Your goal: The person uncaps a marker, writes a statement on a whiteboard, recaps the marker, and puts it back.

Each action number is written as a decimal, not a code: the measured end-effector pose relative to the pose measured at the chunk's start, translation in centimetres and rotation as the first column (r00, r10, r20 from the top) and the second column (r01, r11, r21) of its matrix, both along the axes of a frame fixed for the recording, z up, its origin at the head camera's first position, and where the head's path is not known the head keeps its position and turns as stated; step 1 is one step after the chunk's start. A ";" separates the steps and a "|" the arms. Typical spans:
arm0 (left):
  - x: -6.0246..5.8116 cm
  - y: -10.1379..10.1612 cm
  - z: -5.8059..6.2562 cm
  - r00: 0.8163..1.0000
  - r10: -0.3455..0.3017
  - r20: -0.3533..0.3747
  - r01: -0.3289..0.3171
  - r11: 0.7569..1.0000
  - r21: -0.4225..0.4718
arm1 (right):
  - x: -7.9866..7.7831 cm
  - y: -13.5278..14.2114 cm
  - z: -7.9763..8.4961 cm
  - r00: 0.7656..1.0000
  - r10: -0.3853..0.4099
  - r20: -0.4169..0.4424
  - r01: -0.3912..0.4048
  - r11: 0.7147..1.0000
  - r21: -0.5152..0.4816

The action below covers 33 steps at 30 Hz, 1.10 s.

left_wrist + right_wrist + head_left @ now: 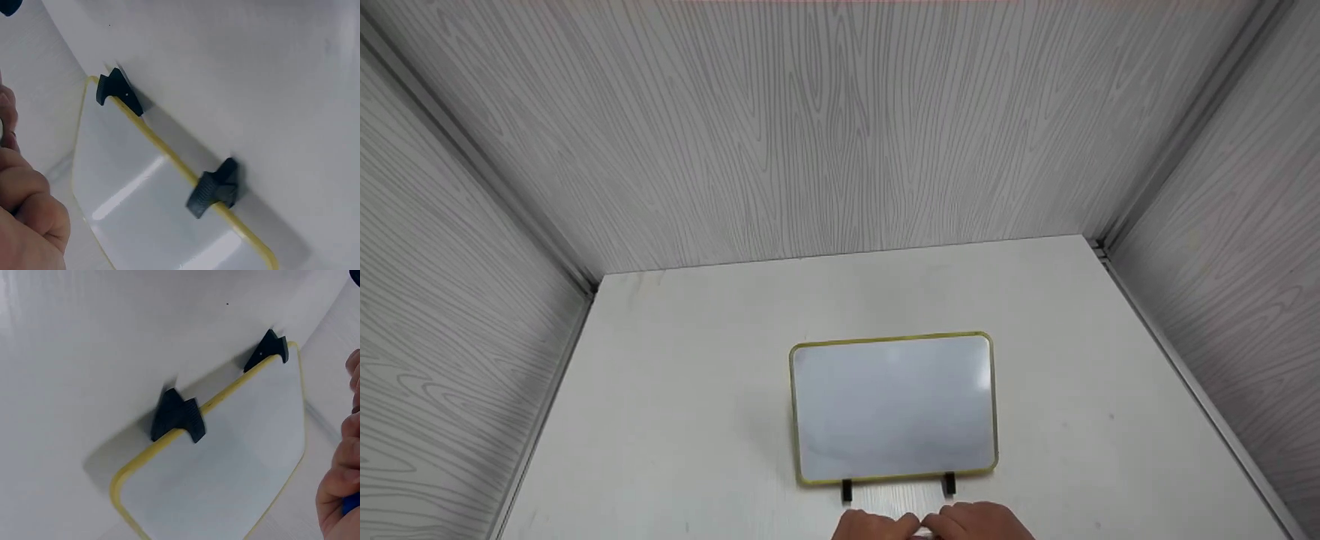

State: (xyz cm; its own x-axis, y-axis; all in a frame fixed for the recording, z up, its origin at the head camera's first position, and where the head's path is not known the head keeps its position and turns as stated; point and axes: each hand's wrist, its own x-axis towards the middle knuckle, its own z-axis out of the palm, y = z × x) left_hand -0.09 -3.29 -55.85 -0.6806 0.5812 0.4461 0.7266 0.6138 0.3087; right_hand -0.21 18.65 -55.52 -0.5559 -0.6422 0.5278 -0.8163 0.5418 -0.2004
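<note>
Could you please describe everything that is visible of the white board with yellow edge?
The white board is a rectangle with rounded corners and a thin yellow rim. Its face looks smooth and glossy, with light reflections and no visible writing. Two black feet hold its lower edge and support it on the white table, long side down, facing the person; its exact tilt is hard to judge. The left hand and right hand are before it, not touching it.
</note>
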 end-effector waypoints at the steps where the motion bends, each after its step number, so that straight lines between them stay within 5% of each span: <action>1: -0.1 0.0 0.0 1.000 0.003 -0.008 -0.003 1.000 0.007 | -0.1 0.1 0.1 1.000 0.007 0.009 -0.007 1.000 -0.006; 7: -0.3 0.0 -0.4 0.998 0.017 -0.065 -0.013 0.998 0.068 | -0.7 1.1 0.3 0.982 0.107 0.153 -0.082 0.984 -0.161; 11: -0.3 0.0 -0.6 0.999 0.006 -0.050 -0.002 0.997 0.073 | -1.0 1.9 0.9 0.937 0.177 0.302 -0.073 0.942 -0.327; 14: -0.2 0.1 -0.5 0.999 -0.005 -0.032 0.007 0.998 0.057 | -1.2 2.4 1.3 0.863 0.262 0.432 -0.069 0.908 -0.413; 18: 0.0 0.2 -0.2 1.000 -0.009 -0.018 0.009 1.000 0.029 | -1.3 2.7 1.8 0.665 0.431 0.610 -0.027 0.830 -0.557; 22: 0.0 0.4 0.2 1.000 -0.013 0.004 0.012 0.999 0.047 | -1.2 2.7 2.3 0.541 0.507 0.671 0.073 0.767 -0.638; 30: -0.1 0.4 0.2 0.994 -0.049 0.097 0.040 0.995 0.087 | -1.1 1.7 2.2 0.456 0.688 0.564 0.081 0.599 -0.796; 32: -0.3 0.4 0.1 0.985 -0.017 0.173 0.015 1.000 0.012 | -1.1 1.9 2.4 0.446 0.680 0.583 0.137 0.592 -0.794; 33: -0.5 0.4 -0.1 0.975 0.011 0.224 -0.001 0.999 -0.047 | -1.1 2.1 2.6 0.458 0.652 0.604 0.166 0.605 -0.779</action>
State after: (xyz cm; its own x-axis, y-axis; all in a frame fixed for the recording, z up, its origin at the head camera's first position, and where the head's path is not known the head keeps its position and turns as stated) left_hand -0.55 -2.93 -55.90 -0.7635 0.5933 0.2550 0.6387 0.6351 0.4344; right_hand -1.29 20.80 -52.91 -0.8223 -0.5096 0.2531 -0.1087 -0.2959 -0.9490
